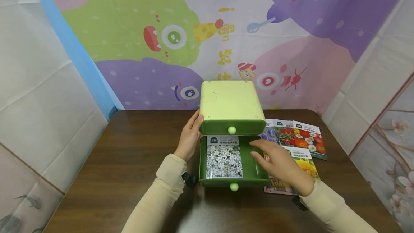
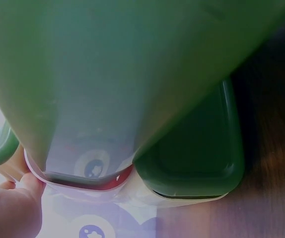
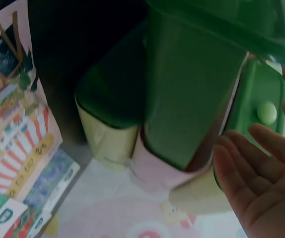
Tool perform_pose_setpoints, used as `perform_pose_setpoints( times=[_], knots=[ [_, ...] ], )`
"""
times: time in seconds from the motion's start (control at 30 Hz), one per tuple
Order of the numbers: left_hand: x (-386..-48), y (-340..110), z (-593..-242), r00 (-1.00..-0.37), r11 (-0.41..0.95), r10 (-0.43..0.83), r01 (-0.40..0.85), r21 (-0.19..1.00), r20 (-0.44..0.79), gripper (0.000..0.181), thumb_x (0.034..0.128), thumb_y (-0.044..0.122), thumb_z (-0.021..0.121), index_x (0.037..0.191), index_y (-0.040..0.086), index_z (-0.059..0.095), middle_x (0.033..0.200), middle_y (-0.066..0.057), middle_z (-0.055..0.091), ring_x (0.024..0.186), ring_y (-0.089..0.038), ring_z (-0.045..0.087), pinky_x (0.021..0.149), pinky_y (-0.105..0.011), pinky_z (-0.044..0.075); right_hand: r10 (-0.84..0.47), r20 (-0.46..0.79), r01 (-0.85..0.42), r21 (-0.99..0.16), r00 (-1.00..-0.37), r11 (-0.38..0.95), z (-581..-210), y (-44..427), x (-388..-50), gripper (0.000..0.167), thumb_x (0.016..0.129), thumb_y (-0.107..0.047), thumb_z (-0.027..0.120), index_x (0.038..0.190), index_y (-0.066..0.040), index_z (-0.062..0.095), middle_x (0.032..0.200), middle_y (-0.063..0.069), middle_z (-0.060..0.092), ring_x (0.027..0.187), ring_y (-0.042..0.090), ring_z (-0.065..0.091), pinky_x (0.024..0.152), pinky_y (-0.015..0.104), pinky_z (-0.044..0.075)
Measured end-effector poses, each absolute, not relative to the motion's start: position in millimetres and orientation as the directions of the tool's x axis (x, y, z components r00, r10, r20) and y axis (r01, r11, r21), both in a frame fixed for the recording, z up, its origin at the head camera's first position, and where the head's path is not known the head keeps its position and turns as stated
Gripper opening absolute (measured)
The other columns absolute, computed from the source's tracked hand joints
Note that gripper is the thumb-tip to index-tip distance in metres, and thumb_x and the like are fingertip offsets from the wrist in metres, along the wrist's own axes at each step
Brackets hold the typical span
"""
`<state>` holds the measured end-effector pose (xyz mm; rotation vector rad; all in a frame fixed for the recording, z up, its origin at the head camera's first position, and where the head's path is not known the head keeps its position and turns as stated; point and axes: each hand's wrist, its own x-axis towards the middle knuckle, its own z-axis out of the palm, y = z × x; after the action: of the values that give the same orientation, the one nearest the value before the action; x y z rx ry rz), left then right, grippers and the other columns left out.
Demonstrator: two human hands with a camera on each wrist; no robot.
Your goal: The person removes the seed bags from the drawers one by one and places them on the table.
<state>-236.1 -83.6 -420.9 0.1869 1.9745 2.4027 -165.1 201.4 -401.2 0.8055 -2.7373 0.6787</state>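
Observation:
A small stacked drawer cabinet (image 1: 231, 100), with pale yellow and pink casings and green drawers, stands on the table. Its middle drawer (image 1: 250, 161) is pulled out; inside, at the left, a seed packet (image 1: 224, 161) with white flowers lies face up. My left hand (image 1: 190, 137) rests against the left side of the top tier, thumb near the front corner; in the left wrist view that thumb (image 2: 31, 186) touches the casing. Over the right part of the pulled-out drawer hovers my right hand (image 1: 278, 161), fingers loosely extended, holding nothing. In the right wrist view its palm shows.
Right of the cabinet lie several more seed packets (image 1: 310, 137), overlapping, partly behind my right hand. The closed top drawer has a round pale green knob (image 1: 231, 130). A cartoon-printed cloth (image 1: 129, 39) hangs behind the brown table (image 1: 129, 175).

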Motion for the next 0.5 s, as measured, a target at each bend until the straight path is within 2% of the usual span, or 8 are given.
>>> perform_pose_setpoints(
  times=[0.27,0.5],
  knots=[
    [-235,-83,-420,-0.990,-0.195,0.106,0.068,0.978,0.090,0.062,0.0988,0.050,0.052,0.153,0.028,0.033,0.153,-0.001,0.041,0.133,-0.027,0.052,0.108,-0.047,0.042,-0.559,0.069,-0.551,-0.306,-0.826,0.776,-408,183,-176,0.056,0.097,-0.037,0.061,0.142,-0.005,0.051,0.146,0.022,0.048,0.130,0.041,0.050,0.103,0.057,0.045],
    [-236,-83,-420,-0.991,-0.204,0.097,0.068,0.977,0.089,0.061,0.0987,0.050,0.052,0.152,0.028,0.034,0.152,-0.001,0.042,0.131,-0.027,0.053,0.107,-0.046,0.043,-0.550,-0.087,-0.516,-0.250,-0.831,0.819,-413,168,-184,0.069,0.095,-0.046,0.062,0.148,-0.007,0.043,0.153,0.028,0.035,0.137,0.045,0.040,0.108,0.059,0.039]
  ],
)
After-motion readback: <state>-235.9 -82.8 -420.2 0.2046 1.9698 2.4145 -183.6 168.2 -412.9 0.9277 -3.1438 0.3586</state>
